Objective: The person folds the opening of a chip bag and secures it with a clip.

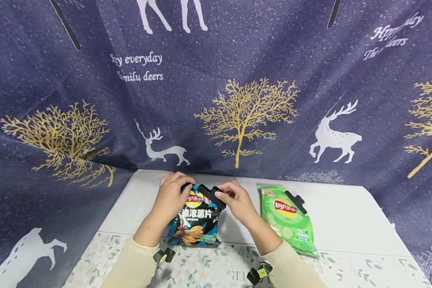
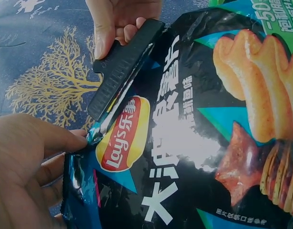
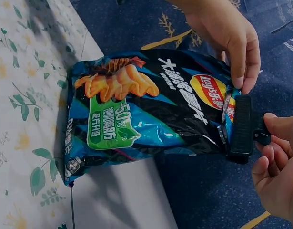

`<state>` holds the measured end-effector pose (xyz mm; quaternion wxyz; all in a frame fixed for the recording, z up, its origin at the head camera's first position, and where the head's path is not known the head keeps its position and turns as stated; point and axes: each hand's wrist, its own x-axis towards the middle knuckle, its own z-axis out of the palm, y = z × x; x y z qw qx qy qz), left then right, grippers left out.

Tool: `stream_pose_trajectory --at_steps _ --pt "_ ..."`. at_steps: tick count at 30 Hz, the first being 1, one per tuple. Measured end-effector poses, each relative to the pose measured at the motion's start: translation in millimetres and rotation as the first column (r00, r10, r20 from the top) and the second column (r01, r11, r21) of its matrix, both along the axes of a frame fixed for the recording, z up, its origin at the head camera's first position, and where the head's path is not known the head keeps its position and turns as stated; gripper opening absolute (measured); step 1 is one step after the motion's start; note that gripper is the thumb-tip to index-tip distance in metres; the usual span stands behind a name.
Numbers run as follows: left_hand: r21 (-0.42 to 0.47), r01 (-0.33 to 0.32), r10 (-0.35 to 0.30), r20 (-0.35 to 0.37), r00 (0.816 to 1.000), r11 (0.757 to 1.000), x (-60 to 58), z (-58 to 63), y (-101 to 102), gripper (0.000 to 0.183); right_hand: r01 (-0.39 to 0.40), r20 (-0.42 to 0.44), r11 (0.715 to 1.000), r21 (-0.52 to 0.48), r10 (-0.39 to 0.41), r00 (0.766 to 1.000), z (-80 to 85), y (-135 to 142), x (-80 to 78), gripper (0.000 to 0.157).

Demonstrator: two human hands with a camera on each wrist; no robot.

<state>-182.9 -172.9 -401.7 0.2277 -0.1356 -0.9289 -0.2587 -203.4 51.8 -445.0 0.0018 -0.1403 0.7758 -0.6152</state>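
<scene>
A black and blue Lay's potato chip bag (image 1: 198, 218) stands on the table with its printed front facing me. My left hand (image 1: 172, 195) pinches the bag's top edge near the left corner, thumb in front. At the other end of that edge, my right hand (image 1: 237, 199) grips a black bag clip (image 3: 241, 129) by its handle. The clip's long bar lies across the right part of the folded top edge, seen close in the left wrist view. Left fingertips (image 2: 79, 138) are right by the near end of the bar.
To the right lies a green Lay's chip bag (image 1: 284, 218) with another black clip (image 1: 296, 202) on its upper right corner. The table (image 1: 345, 224) is white at the back and flower-patterned in front. A dark blue curtain (image 1: 216, 100) with deer and trees hangs behind it.
</scene>
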Motion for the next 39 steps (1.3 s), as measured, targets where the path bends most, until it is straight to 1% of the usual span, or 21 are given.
stream_pose_trajectory --at_steps 7,14,20,28,32,39 --pt "0.008 0.006 -0.007 0.004 1.000 1.000 -0.6 -0.9 0 0.012 -0.016 -0.007 0.999 -0.030 0.016 1.000 -2.0 -4 -2.9 0.015" --pt "0.011 0.004 -0.004 0.009 1.000 1.000 0.0 -0.3 0 0.012 -0.024 0.025 0.999 -0.029 0.025 0.999 -5.3 -6 -3.6 0.014" --pt "0.009 0.006 -0.006 0.008 1.000 1.000 0.9 0.0 1 0.012 -0.029 0.030 0.999 -0.038 0.030 0.999 -5.8 -7 -3.3 0.014" --pt "0.010 0.005 -0.005 0.010 1.000 1.000 0.4 -0.6 -1 0.012 -0.044 0.054 0.998 -0.052 0.047 0.997 -5.9 -10 -2.2 0.020" --pt "0.007 0.007 -0.007 0.005 1.000 1.000 -0.1 -2.2 -1 0.012 -0.043 0.072 0.997 -0.069 0.048 0.996 -7.2 -11 -2.7 0.022" --pt "0.017 0.010 -0.010 -0.003 1.000 1.000 -0.3 -1.7 -1 0.012 -0.065 0.114 0.992 -0.112 0.078 0.990 -9.6 -10 -4.4 0.026"
